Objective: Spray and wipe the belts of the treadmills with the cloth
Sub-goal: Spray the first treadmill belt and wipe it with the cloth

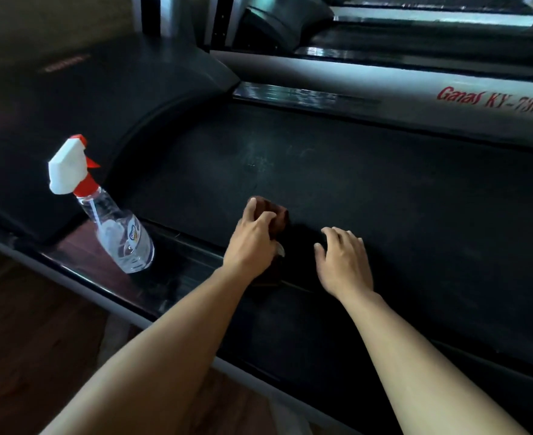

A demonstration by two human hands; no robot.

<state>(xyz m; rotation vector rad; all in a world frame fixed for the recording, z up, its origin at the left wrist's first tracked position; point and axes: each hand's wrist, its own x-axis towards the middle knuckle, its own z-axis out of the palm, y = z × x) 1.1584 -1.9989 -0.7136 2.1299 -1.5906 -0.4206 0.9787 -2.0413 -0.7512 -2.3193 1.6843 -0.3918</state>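
Note:
The black treadmill belt (pixel 368 189) fills the middle of the view. My left hand (pixel 252 240) grips a dark brown cloth (pixel 279 213) and holds it down on the belt near its near edge. Most of the cloth is hidden under the hand. Just to the right, my right hand (pixel 343 259) lies on the belt with its fingers spread and loosely bent, holding nothing. A clear spray bottle (pixel 117 227) with a white and red trigger head stands upright on the near side rail, left of my left hand.
The black motor cover (pixel 101 98) rises at the belt's left end. A grey far side rail (pixel 447 98) carries red lettering. A second treadmill (pixel 416 36) stands behind it. Wooden floor (pixel 23 324) lies below the near rail.

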